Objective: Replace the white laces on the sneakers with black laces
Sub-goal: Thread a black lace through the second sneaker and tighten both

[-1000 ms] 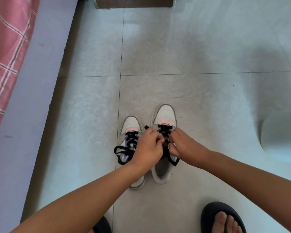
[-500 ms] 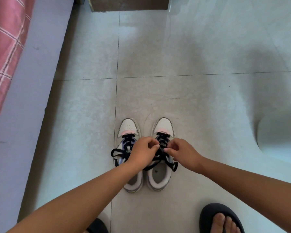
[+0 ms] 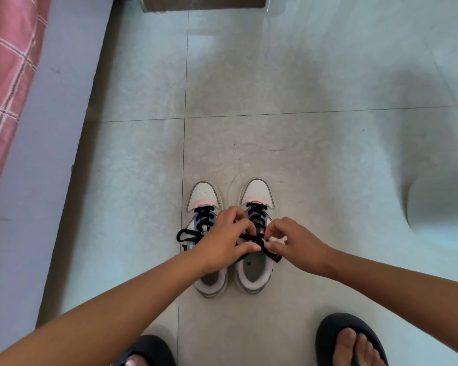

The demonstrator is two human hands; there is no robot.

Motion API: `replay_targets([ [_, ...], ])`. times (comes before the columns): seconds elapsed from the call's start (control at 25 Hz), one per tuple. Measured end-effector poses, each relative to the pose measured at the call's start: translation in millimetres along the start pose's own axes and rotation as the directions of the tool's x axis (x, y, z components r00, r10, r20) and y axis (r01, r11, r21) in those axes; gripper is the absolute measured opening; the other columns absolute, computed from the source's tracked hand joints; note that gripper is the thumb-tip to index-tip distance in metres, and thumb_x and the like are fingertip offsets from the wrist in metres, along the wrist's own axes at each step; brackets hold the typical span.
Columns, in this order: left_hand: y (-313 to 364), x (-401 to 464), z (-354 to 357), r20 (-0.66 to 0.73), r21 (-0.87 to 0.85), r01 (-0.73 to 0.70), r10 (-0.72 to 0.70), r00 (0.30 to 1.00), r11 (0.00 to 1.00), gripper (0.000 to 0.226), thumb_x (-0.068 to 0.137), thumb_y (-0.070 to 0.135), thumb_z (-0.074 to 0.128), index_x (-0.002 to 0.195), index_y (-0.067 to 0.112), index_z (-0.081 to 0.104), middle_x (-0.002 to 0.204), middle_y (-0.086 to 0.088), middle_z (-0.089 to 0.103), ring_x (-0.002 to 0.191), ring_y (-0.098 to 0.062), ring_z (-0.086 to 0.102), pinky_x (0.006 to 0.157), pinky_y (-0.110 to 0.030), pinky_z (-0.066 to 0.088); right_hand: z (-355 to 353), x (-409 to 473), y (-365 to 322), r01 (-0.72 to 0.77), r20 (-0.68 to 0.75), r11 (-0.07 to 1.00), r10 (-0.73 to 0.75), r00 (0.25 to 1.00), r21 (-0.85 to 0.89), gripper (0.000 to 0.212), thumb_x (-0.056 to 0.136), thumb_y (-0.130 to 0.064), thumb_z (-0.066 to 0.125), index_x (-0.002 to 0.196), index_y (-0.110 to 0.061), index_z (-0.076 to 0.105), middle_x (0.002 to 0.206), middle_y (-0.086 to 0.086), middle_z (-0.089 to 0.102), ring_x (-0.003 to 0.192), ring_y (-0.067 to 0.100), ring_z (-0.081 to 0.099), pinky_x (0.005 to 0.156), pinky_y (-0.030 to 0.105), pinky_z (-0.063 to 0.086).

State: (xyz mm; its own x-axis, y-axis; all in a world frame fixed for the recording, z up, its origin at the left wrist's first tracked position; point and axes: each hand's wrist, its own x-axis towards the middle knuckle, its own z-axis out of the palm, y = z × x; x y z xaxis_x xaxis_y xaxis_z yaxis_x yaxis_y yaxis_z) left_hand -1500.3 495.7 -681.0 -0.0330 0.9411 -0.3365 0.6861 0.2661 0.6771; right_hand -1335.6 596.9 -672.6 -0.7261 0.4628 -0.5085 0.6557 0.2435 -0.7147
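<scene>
- Both hands work the black flat lace (image 3: 259, 240) of the right-hand white low-top sneaker (image 3: 254, 276): the left hand (image 3: 222, 241) pinches a strand between thumb and curled fingers, and the right hand (image 3: 294, 241) pinches the other strand, fingertips almost meeting over the shoe's tongue.
- One loose lace end (image 3: 274, 256) trails past the sneaker's right edge, just under the right hand.
- Black lacing already crosses the eyelets up to the pink band near the toe of that shoe.
- Beside it, touching or nearly so, stands the matching left-hand white sneaker (image 3: 204, 194), laced in black too, a black bow loop (image 3: 185, 235) hanging off its outer side; the left wrist and forearm hide its middle.
- Both shoes sit toes away from the wearer of the camera on a pale grey tiled floor (image 3: 275, 88).
- Two feet in dark flip-flop sandals (image 3: 339, 328) show at the bottom edge.
- Left of the scene runs a grey-lilac bed frame (image 3: 45, 154) topped by pink checked bedding (image 3: 6, 62).
- At the right edge, a pale rounded object (image 3: 439, 204), blurred beyond identifying; a brown wooden piece (image 3: 204, 2) at the top.
</scene>
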Motion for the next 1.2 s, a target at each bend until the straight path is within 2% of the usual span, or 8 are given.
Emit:
replay_targets([
  [0.12, 0, -5, -1, 0.013, 0.103, -0.076, 0.075, 0.997, 0.992, 0.020, 0.086, 0.029, 0.065, 0.099, 0.015, 0.059, 0.115, 0.005, 0.044, 0.112, -0.011, 0.036, 0.094, -0.023, 0.033, 4, 0, -3, -0.023, -0.026, 1.000, 0.023, 0.999, 0.014, 0.023, 0.088, -0.018, 0.062, 0.083, -0.035, 0.047, 0.096, 0.001, 0.054, 0.091, 0.017, 0.051, 0.077, 0.025, 0.043],
  [0.24, 6, -3, -1, 0.011, 0.181, -0.122, 0.122, 0.992, 0.976, 0.026, 0.086, 0.020, 0.063, 0.108, 0.013, 0.052, 0.105, 0.003, 0.047, 0.092, -0.013, 0.044, 0.076, -0.022, 0.034, 6, 4, -11, -0.019, -0.034, 0.998, 0.017, 0.999, -0.061, 0.017, 0.089, -0.017, 0.058, 0.104, -0.023, 0.052, 0.097, 0.001, 0.052, 0.088, 0.018, 0.051, 0.072, 0.023, 0.041],
  [0.44, 16, -15, 1, 0.073, 0.088, -0.067, 0.061, 0.995, 0.994, 0.021, 0.093, 0.034, 0.055, 0.096, 0.014, 0.062, 0.081, 0.008, 0.050, 0.076, -0.012, 0.051, 0.067, -0.024, 0.040, 5, 4, -14, -0.065, -0.041, 0.998, 0.064, 0.997, -0.010, 0.018, 0.088, -0.015, 0.058, 0.104, -0.022, 0.055, 0.087, 0.002, 0.056, 0.073, 0.015, 0.050, 0.063, 0.022, 0.040],
  [0.56, 13, -14, -4, 0.013, -0.129, 0.142, -0.142, 0.990, 0.981, 0.026, 0.096, 0.037, 0.047, 0.086, 0.016, 0.057, 0.071, -0.003, 0.063, 0.065, -0.019, 0.060, 0.067, -0.037, 0.050, 3, 5, -14, -0.109, -0.066, 0.993, 0.112, 0.991, 0.052, 0.006, 0.091, -0.020, 0.057, 0.095, -0.025, 0.054, 0.082, -0.004, 0.056, 0.068, 0.010, 0.052, 0.058, 0.015, 0.040],
  [0.68, 7, 4, -9, -0.012, -0.056, 0.222, -0.223, 0.975, 0.974, 0.013, 0.094, 0.033, 0.052, 0.097, 0.020, 0.052, 0.086, -0.004, 0.066, 0.075, -0.021, 0.062, 0.072, -0.037, 0.050, 2, 9, -20, -0.109, -0.052, 0.993, 0.107, 0.993, -0.036, 0.006, 0.091, -0.023, 0.059, 0.089, -0.022, 0.053, 0.085, -0.002, 0.058, 0.075, 0.014, 0.054, 0.064, 0.021, 0.041],
  [0.8, 12, 18, -10, 0.068, 0.091, 0.074, -0.080, 0.994, 0.993, 0.026, 0.092, 0.027, 0.057, 0.116, 0.016, 0.058, 0.111, -0.002, 0.050, 0.098, -0.017, 0.050, 0.086, -0.032, 0.045, -1, 18, -27, -0.115, 0.051, 0.980, 0.124, 0.991, -0.160, 0.009, 0.092, -0.018, 0.056, 0.084, -0.016, 0.052, 0.086, 0.002, 0.056, 0.079, 0.017, 0.051, 0.061, 0.019, 0.036],
  [0.96, 11, 27, -21, 0.132, 0.366, -0.115, 0.071, 0.989, 0.923, 0.023, 0.091, 0.029, 0.058, 0.104, 0.011, 0.065, 0.116, -0.003, 0.047, 0.110, -0.018, 0.041, 0.093, -0.036, 0.039, -4, 23, -28, -0.166, 0.120, 0.976, 0.183, 0.976, -0.143, 0.021, 0.095, -0.016, 0.051, 0.074, -0.017, 0.047, 0.075, -0.001, 0.053, 0.067, 0.010, 0.048, 0.055, 0.016, 0.036],
  [1.2, 17, 3, -20, 0.197, 0.131, 0.012, -0.038, 0.980, 0.991, 0.026, 0.096, 0.027, 0.050, 0.088, 0.004, 0.060, 0.090, -0.007, 0.054, 0.077, -0.020, 0.054, 0.073, -0.029, 0.043, 1, 23, -23, -0.178, 0.083, 0.980, 0.185, 0.979, -0.085, 0.030, 0.097, -0.015, 0.047, 0.067, -0.019, 0.041, 0.067, -0.005, 0.047, 0.059, 0.005, 0.041, 0.055, 0.016, 0.033],
])
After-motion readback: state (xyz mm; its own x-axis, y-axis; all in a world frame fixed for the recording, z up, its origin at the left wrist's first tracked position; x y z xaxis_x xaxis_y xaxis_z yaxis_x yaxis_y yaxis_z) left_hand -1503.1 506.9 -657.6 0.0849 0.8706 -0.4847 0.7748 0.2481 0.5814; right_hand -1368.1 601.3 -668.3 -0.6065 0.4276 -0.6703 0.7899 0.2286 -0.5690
